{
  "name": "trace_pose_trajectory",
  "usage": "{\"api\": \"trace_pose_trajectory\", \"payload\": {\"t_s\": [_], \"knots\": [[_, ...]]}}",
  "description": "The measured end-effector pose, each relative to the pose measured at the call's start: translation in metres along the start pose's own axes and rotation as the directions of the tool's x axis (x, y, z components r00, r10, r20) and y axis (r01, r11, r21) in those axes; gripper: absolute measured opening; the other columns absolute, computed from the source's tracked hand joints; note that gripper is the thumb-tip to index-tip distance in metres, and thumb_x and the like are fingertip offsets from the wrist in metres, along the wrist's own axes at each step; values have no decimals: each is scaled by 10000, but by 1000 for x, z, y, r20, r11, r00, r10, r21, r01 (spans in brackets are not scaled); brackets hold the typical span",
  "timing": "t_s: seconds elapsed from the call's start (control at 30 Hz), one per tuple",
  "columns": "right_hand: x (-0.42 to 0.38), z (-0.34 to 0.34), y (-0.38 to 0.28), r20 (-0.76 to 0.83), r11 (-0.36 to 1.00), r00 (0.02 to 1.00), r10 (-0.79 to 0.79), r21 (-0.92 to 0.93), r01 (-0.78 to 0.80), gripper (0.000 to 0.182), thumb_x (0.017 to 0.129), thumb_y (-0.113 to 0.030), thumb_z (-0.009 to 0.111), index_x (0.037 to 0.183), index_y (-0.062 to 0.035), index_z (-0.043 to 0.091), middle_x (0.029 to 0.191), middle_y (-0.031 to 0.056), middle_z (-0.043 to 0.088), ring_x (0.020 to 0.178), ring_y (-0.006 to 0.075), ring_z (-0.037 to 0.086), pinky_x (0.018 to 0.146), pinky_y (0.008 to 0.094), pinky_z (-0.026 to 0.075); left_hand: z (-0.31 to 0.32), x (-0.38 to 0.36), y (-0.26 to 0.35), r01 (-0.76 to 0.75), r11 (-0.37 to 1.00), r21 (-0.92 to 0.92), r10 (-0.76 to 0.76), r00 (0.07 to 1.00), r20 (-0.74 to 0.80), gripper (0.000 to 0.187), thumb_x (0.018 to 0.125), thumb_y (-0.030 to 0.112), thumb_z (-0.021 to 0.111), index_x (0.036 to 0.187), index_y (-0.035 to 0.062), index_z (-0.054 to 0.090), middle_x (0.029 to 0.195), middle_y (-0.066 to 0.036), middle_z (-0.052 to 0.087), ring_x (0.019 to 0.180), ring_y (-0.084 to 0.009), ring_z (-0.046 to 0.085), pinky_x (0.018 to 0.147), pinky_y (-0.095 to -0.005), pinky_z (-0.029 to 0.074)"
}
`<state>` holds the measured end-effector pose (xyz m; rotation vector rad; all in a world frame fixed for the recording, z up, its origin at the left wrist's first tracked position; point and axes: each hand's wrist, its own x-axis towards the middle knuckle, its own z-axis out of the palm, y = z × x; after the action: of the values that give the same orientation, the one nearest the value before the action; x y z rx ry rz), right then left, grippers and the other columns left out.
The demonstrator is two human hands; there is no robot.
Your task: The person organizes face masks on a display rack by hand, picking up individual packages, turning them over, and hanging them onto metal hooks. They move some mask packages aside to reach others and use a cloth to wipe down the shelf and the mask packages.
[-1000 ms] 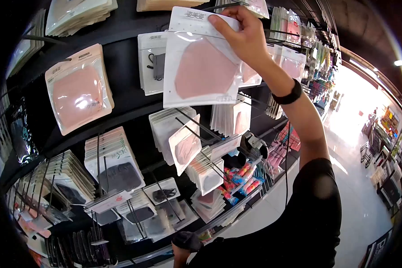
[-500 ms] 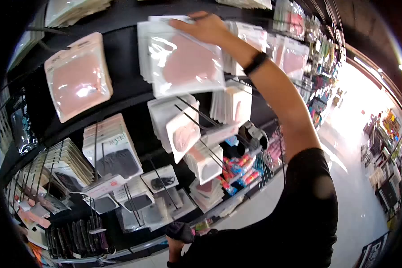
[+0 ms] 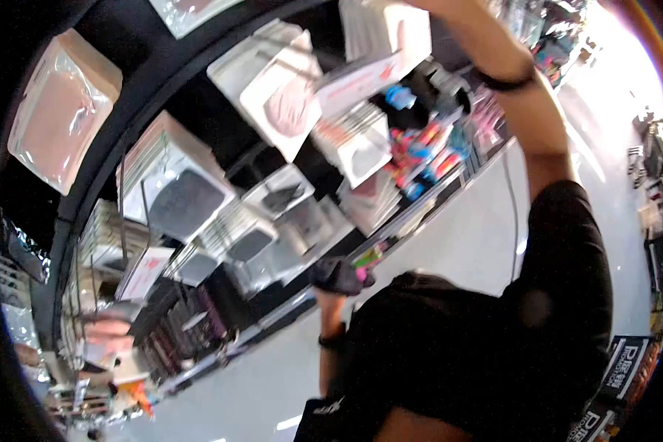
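My left hand (image 3: 330,296) is low in the centre, closed around a dark bundle (image 3: 335,276) with a bit of pink at its side; the bundle hides most of the fingers. My right arm is raised, with a black band on the wrist. Only the back part of my right hand (image 3: 460,18) shows at the top edge, and its fingers are out of view. Near it hang white-edged packs (image 3: 379,33). Below and to the left, a pack with a pink oval (image 3: 287,110) hangs tilted on a hook.
Flat pink packs (image 3: 66,114) hang at the upper left. Packs with dark ovals (image 3: 188,202) fill hooks below. Colourful packets (image 3: 427,147) lie on the shelf near the centre. Pale floor (image 3: 457,228) runs along the shelf, and black signs (image 3: 626,368) stand at the lower right.
The view has tilted and moved down, so the shelf appears higher and rotated. My right hand has passed largely out of view at the top, along with the large pink pack it was touching.
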<state>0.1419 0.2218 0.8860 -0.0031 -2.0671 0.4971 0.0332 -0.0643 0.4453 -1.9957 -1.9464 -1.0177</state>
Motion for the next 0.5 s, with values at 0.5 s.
{"api": "trace_pose_trajectory", "payload": {"t_s": [0.5], "knots": [[-587,162,165,802,711,75,592,-476,-518,461,848,-498,584,908,-59,712,888,185,702,807,375,675,688,483,545,85,-20,21,370,919,-133,-308,887,344,219,819,160,694,1016,72,657,984,-84,676,965,-235,634,836,-345,494]]}}
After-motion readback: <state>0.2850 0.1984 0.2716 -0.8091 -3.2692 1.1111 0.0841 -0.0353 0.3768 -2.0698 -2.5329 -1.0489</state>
